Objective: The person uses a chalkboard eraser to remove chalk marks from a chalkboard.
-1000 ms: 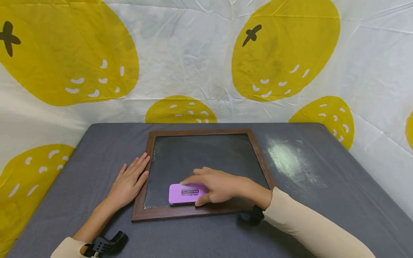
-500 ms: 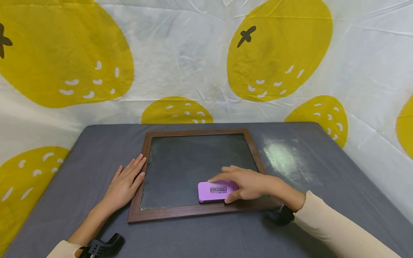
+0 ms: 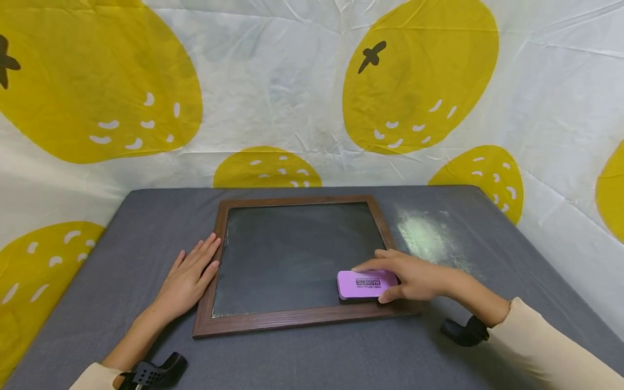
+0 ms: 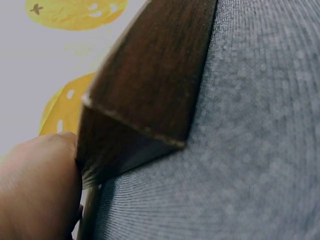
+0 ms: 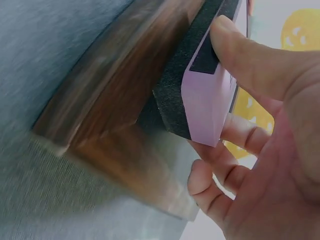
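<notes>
A wood-framed chalkboard (image 3: 292, 322) lies flat on the grey table (image 3: 122, 227). My right hand (image 3: 414, 279) grips a purple eraser (image 3: 363, 284) between thumb and fingers, pressing it on the dark slate near the board's lower right corner. In the right wrist view the eraser (image 5: 205, 95) shows its black felt side against the board's frame (image 5: 115, 100). My left hand (image 3: 187, 279) lies flat on the table, fingers straight, touching the left edge of the frame. The left wrist view shows a corner of the frame (image 4: 150, 80) beside my left hand (image 4: 35, 190).
A white cloth with large yellow fruit shapes (image 3: 419, 76) hangs behind and at both sides of the table. A pale chalk-dust smear (image 3: 429, 238) marks the table right of the board. Grey tabletop shows in front of the board.
My right hand has slid the purple eraser rightward along the lower part of the slate, from left of centre to the lower right corner. The left hand has stayed still.
</notes>
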Demonstrator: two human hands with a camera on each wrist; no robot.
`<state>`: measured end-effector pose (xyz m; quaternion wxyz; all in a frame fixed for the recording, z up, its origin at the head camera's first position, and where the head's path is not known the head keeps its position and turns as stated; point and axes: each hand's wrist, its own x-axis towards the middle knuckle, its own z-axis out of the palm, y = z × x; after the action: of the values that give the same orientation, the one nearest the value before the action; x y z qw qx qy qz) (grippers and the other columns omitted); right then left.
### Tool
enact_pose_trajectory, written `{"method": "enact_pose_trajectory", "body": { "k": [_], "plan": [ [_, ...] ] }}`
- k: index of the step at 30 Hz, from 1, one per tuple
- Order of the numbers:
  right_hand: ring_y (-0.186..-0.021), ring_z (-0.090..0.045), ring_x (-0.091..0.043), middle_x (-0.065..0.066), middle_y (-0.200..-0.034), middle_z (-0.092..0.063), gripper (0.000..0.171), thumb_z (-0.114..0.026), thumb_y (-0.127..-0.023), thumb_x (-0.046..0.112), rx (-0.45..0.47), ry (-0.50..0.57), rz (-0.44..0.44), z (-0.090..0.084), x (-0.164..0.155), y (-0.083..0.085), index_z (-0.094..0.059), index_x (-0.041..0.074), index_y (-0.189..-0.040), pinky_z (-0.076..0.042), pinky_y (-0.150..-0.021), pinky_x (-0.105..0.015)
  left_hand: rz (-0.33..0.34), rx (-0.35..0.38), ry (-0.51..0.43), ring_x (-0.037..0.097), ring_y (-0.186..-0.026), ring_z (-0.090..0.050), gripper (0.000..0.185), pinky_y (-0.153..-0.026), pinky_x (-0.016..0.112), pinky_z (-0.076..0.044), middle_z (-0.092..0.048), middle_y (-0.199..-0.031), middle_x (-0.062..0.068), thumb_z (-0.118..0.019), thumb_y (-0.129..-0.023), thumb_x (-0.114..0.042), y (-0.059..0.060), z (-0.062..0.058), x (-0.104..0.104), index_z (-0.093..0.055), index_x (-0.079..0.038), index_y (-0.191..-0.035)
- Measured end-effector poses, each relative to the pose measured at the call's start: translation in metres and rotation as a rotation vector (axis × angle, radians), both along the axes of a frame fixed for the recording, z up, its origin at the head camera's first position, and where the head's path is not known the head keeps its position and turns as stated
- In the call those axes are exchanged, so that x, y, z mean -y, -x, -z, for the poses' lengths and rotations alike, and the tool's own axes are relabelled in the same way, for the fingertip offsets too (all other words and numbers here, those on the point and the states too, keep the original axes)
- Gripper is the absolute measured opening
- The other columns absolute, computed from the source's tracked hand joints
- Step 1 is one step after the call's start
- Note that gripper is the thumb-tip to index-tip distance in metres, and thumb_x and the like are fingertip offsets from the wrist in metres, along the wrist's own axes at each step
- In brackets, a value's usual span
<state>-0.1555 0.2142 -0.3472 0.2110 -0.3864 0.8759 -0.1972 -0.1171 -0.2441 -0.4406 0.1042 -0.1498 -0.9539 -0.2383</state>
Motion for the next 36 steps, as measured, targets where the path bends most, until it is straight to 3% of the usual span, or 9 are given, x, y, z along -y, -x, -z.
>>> {"method": "enact_pose_trajectory", "body": {
  "k": [2,5,8,20,23,27,32,36],
  "plan": [
    [-0.127,-0.038,-0.043,-0.011,-0.132,-0.051,0.057,-0.073,-0.086,0.029,-0.017,-0.008,0.004,-0.001,-0.006,-0.001,-0.051,0.031,-0.139,-0.036,-0.095,-0.059,0.004,0.002,-0.001,0.039,-0.139,-0.024,0.054,-0.109,0.061,-0.01,-0.025,-0.155,0.012,-0.042,-0.104,-0.03,0.0,0.0,0.0,-0.03,-0.007,-0.151],
    [-0.109,-0.049,-0.029,-0.002,-0.114,-0.054,0.058,-0.074,-0.085,0.027,-0.067,-0.018,-0.016,-0.001,-0.012,-0.002,-0.052,0.031,-0.138,-0.043,-0.085,-0.043,0.007,0.003,-0.005,0.039,-0.139,-0.024,0.054,-0.109,0.061,-0.009,-0.025,-0.155,0.013,-0.043,-0.104,-0.03,-0.001,0.0,0.0,-0.03,-0.007,-0.151],
    [-0.085,-0.043,-0.015,0.005,-0.095,-0.044,0.058,-0.074,-0.084,0.027,-0.108,-0.014,-0.056,-0.002,-0.014,-0.001,-0.052,0.03,-0.138,-0.038,-0.071,-0.029,0.003,-0.003,-0.008,0.04,-0.139,-0.024,0.054,-0.109,0.061,-0.009,-0.025,-0.155,0.012,-0.043,-0.103,-0.029,-0.002,0.0,0.0,-0.03,-0.007,-0.151],
    [-0.083,-0.041,-0.011,0.007,-0.093,-0.042,0.058,-0.071,-0.088,0.027,-0.216,0.036,-0.069,0.002,-0.014,-0.005,-0.049,0.023,-0.141,-0.035,-0.068,-0.023,0.009,-0.031,-0.003,0.039,-0.139,-0.025,0.054,-0.109,0.061,-0.01,-0.026,-0.155,0.012,-0.045,-0.103,-0.029,-0.003,0.003,0.001,-0.031,-0.008,-0.151],
    [-0.084,-0.043,-0.011,0.006,-0.1,-0.045,0.062,-0.069,-0.089,0.029,-0.252,0.085,-0.002,0.002,-0.018,-0.006,-0.044,0.02,-0.145,-0.037,-0.068,-0.024,0.013,-0.042,-0.011,0.039,-0.138,-0.027,0.054,-0.109,0.061,-0.01,-0.027,-0.154,0.012,-0.045,-0.103,-0.028,-0.004,0.005,0.001,-0.031,-0.007,-0.15],
    [-0.081,-0.046,-0.011,0.003,-0.102,-0.05,0.068,-0.073,-0.086,0.03,-0.38,0.145,0.136,0.002,-0.026,-0.001,-0.042,0.016,-0.146,-0.039,-0.064,-0.025,0.006,-0.069,-0.019,0.04,-0.136,-0.03,0.054,-0.109,0.061,-0.012,-0.03,-0.153,0.013,-0.048,-0.102,-0.027,-0.005,0.006,0.0,-0.033,-0.005,-0.149],
    [-0.075,-0.046,-0.015,-0.006,-0.101,-0.056,0.067,-0.076,-0.083,0.028,-0.551,0.12,0.321,0.003,-0.043,0.01,-0.048,0.01,-0.141,-0.037,-0.06,-0.028,-0.016,-0.1,-0.03,0.039,-0.134,-0.035,0.055,-0.108,0.061,-0.015,-0.035,-0.151,0.014,-0.051,-0.101,-0.027,-0.004,0.007,0.0,-0.036,-0.004,-0.148],
    [-0.071,-0.046,-0.019,-0.011,-0.098,-0.056,0.065,-0.075,-0.083,0.03,-0.577,0.068,0.435,0.007,-0.059,0.015,-0.049,0.006,-0.138,-0.035,-0.056,-0.03,-0.031,-0.147,-0.063,0.039,-0.13,-0.04,0.054,-0.106,0.061,-0.018,-0.041,-0.146,0.016,-0.054,-0.099,-0.024,-0.003,0.009,0.0,-0.039,-0.004,-0.146]
  ]
}}
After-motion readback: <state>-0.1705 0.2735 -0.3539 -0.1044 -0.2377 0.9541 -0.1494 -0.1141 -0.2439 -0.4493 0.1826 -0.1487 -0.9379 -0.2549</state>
